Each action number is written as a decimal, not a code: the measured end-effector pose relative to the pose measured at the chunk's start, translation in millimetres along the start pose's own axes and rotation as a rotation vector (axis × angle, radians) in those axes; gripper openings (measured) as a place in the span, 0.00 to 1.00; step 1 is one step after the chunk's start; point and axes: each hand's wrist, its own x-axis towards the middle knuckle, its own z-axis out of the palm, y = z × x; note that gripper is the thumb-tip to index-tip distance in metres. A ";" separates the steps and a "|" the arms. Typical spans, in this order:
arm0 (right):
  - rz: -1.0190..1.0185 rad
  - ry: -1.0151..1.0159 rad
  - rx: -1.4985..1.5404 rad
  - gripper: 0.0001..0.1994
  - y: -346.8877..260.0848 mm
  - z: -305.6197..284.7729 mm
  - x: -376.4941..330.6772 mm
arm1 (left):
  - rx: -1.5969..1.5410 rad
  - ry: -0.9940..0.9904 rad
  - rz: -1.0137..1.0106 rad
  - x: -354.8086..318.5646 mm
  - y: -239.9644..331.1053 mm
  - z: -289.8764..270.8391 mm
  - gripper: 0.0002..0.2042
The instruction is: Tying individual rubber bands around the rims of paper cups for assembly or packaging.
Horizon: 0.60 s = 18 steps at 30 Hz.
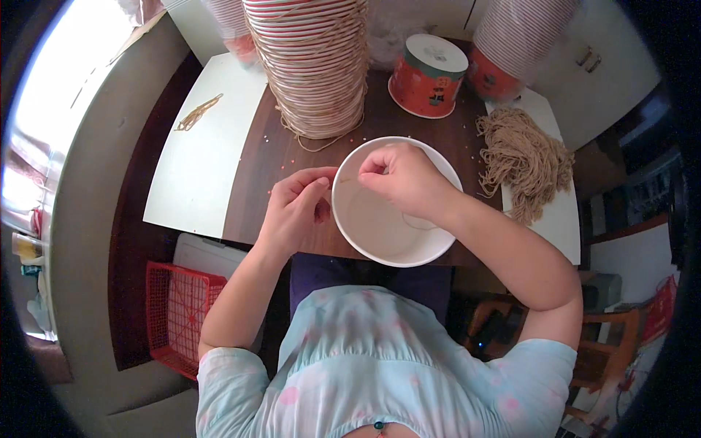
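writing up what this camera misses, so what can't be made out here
In the head view:
Right hand: anything it pinches is hidden by its own fingers.
Left hand: lower fingers lost in shadow, hold unclear.
White bucket: part of its inside covered by the right hand.
Tall bucket stack: top cut off by the upper edge.

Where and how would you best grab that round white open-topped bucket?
Probably pinch the white bucket by its near rim, from the near side, fingers inside and outside: its mouth faces up and that lip is uncovered. The left hand is by the left edge, the right hand over the opening.
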 end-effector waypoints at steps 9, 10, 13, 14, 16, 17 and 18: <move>-0.002 0.029 -0.009 0.06 1.2 0.1 0.9 | 0.050 -0.005 0.019 -0.6 -0.7 0.9 0.12; -0.026 0.032 -0.026 0.06 1.5 0.7 1.3 | 0.058 -0.003 0.023 -0.6 -0.6 1.1 0.12; -0.043 0.035 -0.037 0.06 1.4 3.3 2.0 | 0.047 -0.013 0.011 -0.1 -1.2 -1.2 0.12; -0.038 0.035 -0.030 0.06 1.1 4.0 2.1 | 0.047 -0.013 0.011 -0.8 0.2 0.7 0.12; -0.027 0.005 -0.034 0.06 -1.0 4.0 2.7 | 0.070 0.011 0.006 -2.5 3.7 5.8 0.12; -0.018 -0.025 -0.038 0.06 -1.9 4.2 3.0 | 0.070 0.011 0.006 -1.7 3.3 4.1 0.12; -0.017 -0.024 -0.038 0.06 -1.6 5.2 3.5 | 0.176 -0.019 0.052 0.2 3.0 1.1 0.11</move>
